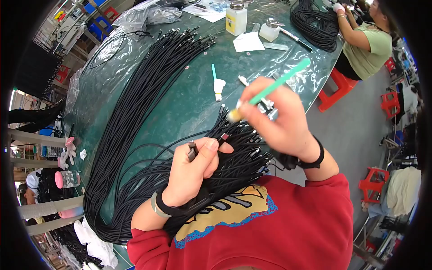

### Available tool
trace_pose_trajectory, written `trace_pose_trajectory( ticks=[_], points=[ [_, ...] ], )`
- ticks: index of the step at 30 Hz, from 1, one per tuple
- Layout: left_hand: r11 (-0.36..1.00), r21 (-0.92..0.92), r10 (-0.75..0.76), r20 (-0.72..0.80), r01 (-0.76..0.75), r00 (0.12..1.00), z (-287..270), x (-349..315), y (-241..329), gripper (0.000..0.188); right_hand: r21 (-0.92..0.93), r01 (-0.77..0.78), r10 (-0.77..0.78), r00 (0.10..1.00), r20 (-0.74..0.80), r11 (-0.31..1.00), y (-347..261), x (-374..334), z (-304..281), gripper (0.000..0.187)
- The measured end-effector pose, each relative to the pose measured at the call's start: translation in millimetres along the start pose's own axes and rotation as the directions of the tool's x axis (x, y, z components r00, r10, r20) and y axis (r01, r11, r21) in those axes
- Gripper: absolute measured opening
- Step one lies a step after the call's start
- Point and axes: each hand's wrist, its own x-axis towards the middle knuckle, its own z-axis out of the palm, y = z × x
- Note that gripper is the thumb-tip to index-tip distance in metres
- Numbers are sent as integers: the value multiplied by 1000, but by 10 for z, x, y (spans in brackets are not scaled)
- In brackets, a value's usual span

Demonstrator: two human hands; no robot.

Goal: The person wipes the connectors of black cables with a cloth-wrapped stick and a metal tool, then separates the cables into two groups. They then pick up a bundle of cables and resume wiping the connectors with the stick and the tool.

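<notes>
My left hand (pixel 189 168) is closed, pinching a black cable by its plug (pixel 223 137), whose end looks dark red, between thumb and forefinger. A second small black piece (pixel 192 151) pokes out of the same fist. In my right hand (pixel 283 119) is a green stick (pixel 283 80), gripped like a pen, with a yellow and white padded tip (pixel 234 116) just above the plug. The tip is blurred and seems apart from the plug. Under both hands lies a heap of black cables (pixel 245 155), their plug ends toward the right.
A long bundle of black cables (pixel 130 103) curves along the green table (pixel 186 108). Near the middle lies another green stick with a white wrapped end (pixel 218 85). Bottles (pixel 236 20), a small jar (pixel 270 30) and white paper (pixel 249 42) stand or lie behind. A co-worker (pixel 369 45) sits far right.
</notes>
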Motion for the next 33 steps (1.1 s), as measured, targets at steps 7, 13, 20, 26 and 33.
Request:
trace_pose_trajectory(
  ticks=[7,13,20,26,33],
  points=[
    [971,-221,-75,77,90,994,72,62,57,31,-738,-380,625,777,73,558,925,25,-465,21],
    [989,-130,63,-38,-68,997,67,115,-44,29,-820,-217,525,843,116,530,1079,190,-203,25],
    [917,-398,3,70,26,998,-10,112,-39,29,-707,-265,632,705,322,656,1066,557,431,28],
    [912,-411,3,45,16,999,28,109,2,33,-597,-337,653,604,456,728,1323,484,569,33],
    [878,-478,-17,20,24,1000,-3,112,8,34,5,-624,578,727,370,782,898,474,213,23]
  ],
)
